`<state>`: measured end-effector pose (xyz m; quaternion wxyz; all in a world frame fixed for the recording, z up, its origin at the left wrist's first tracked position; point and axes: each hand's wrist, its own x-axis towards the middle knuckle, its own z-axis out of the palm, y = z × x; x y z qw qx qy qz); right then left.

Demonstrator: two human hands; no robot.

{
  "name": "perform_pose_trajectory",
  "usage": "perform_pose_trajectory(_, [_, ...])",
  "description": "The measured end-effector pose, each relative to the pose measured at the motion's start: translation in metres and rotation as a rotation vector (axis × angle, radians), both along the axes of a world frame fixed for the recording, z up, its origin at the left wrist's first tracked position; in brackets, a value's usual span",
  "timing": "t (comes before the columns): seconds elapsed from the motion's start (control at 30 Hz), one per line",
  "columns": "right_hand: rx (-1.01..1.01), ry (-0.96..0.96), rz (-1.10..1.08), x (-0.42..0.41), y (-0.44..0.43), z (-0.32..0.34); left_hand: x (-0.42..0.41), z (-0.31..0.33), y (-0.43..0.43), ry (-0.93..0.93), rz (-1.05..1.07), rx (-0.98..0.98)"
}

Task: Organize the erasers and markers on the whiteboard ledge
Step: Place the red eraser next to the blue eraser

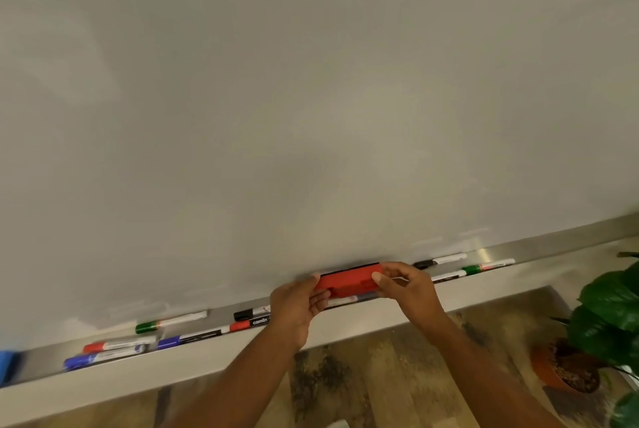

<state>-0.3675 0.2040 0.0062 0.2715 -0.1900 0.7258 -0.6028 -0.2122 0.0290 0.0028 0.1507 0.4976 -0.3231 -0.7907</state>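
carefully, the red eraser (349,279) is gripped at its ends by the left hand (297,306) and right hand (408,284); it should be kept level and set clear of the markers (193,336) on the ledge (380,322).

Red eraser (349,280), black felt toward the whiteboard, held level just above the ledge (221,363) at mid-length, one of the hands at each end. Capped markers lie lengthwise along the ledge: green marker (171,321), red marker (119,344), blue marker (103,358) toward its left end; black marker (439,261) toward its right end.
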Motion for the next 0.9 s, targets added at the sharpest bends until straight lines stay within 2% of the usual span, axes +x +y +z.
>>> perform_pose_trajectory(0.27, [0.031, 0.011, 0.301, 0.057, -0.052, 0.011, 0.07, 0.003, -0.038, -0.005, 0.187, -0.105])
perform_pose_trajectory(0.4, [0.014, -0.039, 0.273, 0.086, -0.081, 0.006, 0.101, 0.001, -0.046, -0.129, 0.143, -0.376])
perform_pose_trajectory(0.5, [0.016, -0.097, 0.238, 0.113, -0.102, -0.006, 0.128, 0.003, -0.052, -0.301, 0.017, -0.661])
perform_pose_trajectory(0.57, [0.041, -0.135, 0.238, 0.133, -0.119, -0.012, 0.148, 0.005, -0.06, -0.403, -0.018, -0.771])
perform_pose_trajectory(0.9, [0.125, -0.151, 0.311, 0.227, -0.183, -0.025, 0.218, 0.005, -0.083, -0.69, -0.141, -0.84])
